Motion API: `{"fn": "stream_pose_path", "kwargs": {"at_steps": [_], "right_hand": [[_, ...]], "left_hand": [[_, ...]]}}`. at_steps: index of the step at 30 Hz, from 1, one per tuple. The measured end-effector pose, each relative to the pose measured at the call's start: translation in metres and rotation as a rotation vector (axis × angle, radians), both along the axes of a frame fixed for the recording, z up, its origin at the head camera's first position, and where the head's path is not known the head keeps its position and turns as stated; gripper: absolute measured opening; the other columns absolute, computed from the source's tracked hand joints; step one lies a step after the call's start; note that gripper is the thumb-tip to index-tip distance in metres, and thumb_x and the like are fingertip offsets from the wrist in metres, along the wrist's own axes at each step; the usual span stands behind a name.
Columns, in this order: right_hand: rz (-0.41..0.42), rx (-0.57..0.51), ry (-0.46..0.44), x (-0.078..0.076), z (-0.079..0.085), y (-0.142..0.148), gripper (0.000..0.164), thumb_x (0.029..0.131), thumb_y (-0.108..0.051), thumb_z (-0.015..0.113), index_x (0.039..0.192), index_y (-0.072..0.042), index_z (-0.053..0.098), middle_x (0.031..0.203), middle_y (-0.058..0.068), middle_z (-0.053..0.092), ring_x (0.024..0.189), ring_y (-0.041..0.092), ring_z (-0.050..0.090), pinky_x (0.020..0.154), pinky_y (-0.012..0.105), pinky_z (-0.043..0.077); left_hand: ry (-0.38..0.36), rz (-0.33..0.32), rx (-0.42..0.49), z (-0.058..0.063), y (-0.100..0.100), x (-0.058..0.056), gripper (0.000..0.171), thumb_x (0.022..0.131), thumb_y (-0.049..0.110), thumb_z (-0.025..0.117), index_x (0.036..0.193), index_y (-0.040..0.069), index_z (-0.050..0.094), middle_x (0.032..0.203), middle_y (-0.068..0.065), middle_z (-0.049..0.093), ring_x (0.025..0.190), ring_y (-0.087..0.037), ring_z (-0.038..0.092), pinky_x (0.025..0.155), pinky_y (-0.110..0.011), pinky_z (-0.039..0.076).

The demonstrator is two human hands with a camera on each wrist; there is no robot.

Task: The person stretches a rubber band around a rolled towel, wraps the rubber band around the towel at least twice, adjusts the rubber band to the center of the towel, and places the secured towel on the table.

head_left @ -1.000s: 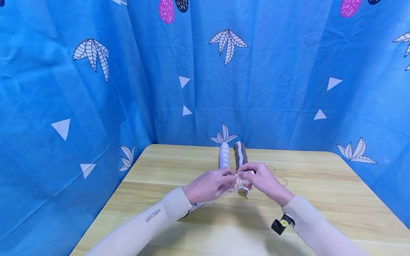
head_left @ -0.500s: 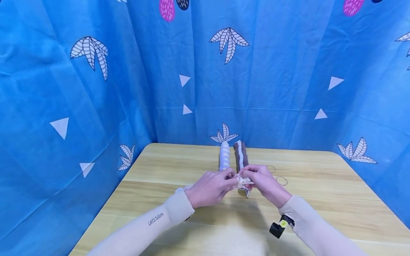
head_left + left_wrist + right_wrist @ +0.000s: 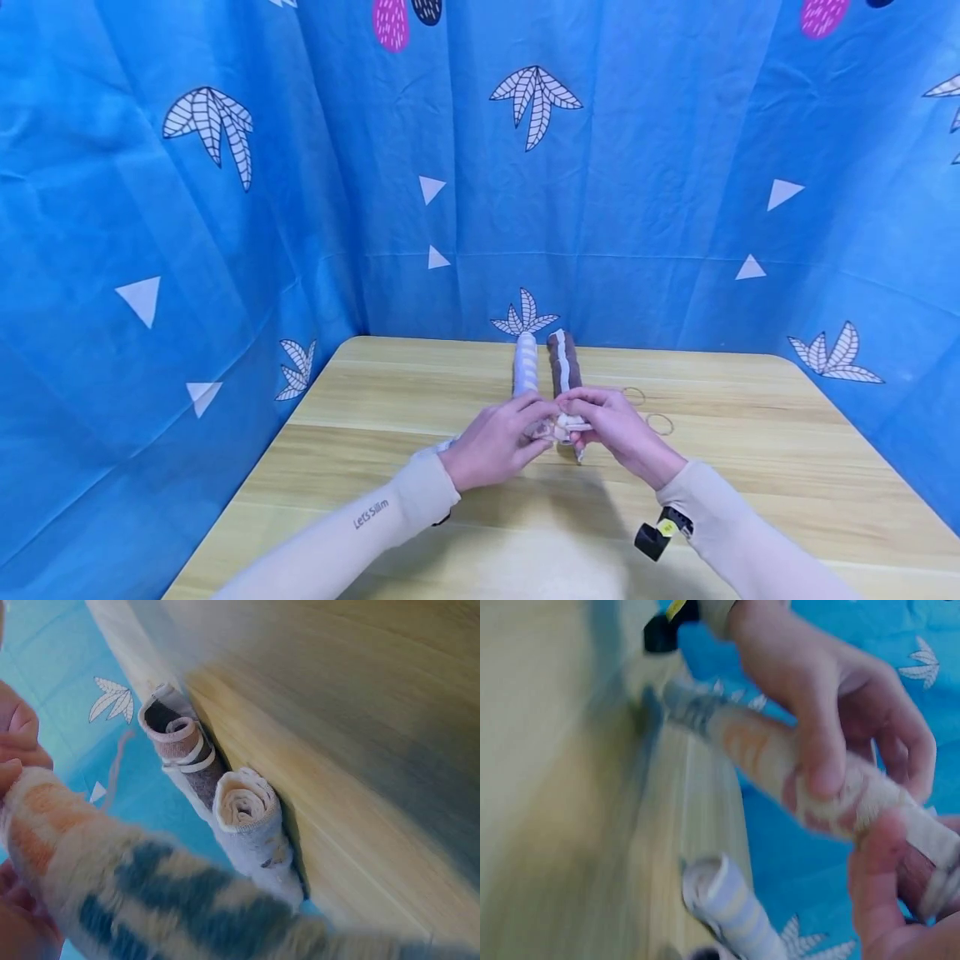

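Note:
Both hands hold a rolled towel (image 3: pixel 150 877), pale with blue and orange patterning, above the table. My left hand (image 3: pixel 491 442) grips the roll with the thumb on its near side, as the right wrist view shows. At the roll's end my right hand (image 3: pixel 618 427) curls its fingers around it. A thin pinkish strand (image 3: pixel 116 769) hangs beside the roll in the left wrist view; its kind is unclear. Behind the hands lie a lilac striped rolled towel (image 3: pixel 527 367) and a brown rolled towel (image 3: pixel 564 362) with a white stripe. A rubber band (image 3: pixel 191 759) encircles the brown one.
Two loose rubber bands lie on the wooden table (image 3: pixel 750 467) right of the rolls, one rubber band (image 3: pixel 672 427) nearer than the other. A blue patterned curtain (image 3: pixel 637 208) hangs behind the table and on both sides.
The left hand has shifted slightly right and its fingers have spread over the roll's end. The right hand stays almost in place. The towels on the table have not moved.

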State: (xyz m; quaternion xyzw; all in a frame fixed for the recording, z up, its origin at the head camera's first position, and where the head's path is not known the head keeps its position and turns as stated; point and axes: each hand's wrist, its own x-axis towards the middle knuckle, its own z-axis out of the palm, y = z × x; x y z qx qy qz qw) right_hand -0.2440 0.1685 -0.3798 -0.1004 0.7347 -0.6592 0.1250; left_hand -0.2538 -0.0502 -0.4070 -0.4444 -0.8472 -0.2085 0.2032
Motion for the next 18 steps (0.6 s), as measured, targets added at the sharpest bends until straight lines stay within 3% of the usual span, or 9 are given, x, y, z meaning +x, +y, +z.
{"fn": "stream_pose_path", "kwargs": {"at_steps": [5, 9, 18], "right_hand": [[0.06, 0.177, 0.137, 0.002, 0.001, 0.007, 0.038, 0.099, -0.027, 0.063, 0.128, -0.002, 0.064, 0.095, 0.008, 0.071, 0.078, 0.024, 0.065, 0.075, 0.037, 0.057], [0.108, 0.257, 0.222, 0.002, 0.003, 0.011, 0.037, 0.097, -0.029, 0.066, 0.127, -0.007, 0.065, 0.098, 0.008, 0.071, 0.086, 0.033, 0.067, 0.078, 0.039, 0.056], [0.082, 0.275, 0.207, 0.001, 0.004, 0.011, 0.024, 0.095, -0.018, 0.063, 0.112, -0.002, 0.069, 0.098, 0.01, 0.072, 0.087, 0.022, 0.068, 0.081, 0.039, 0.057]], "left_hand": [[-0.134, -0.03, 0.089, 0.004, -0.002, -0.001, 0.034, 0.094, 0.026, 0.072, 0.126, 0.023, 0.061, 0.117, 0.006, 0.063, 0.09, -0.004, 0.062, 0.082, -0.018, 0.054], [-0.227, -0.073, 0.131, 0.005, -0.004, -0.003, 0.028, 0.094, 0.025, 0.072, 0.12, 0.022, 0.061, 0.117, 0.006, 0.065, 0.097, -0.006, 0.062, 0.087, -0.022, 0.054], [-0.243, -0.073, 0.091, 0.004, -0.002, 0.0, 0.035, 0.096, 0.026, 0.07, 0.129, 0.028, 0.059, 0.124, 0.006, 0.065, 0.098, -0.006, 0.062, 0.088, -0.024, 0.054]]}}
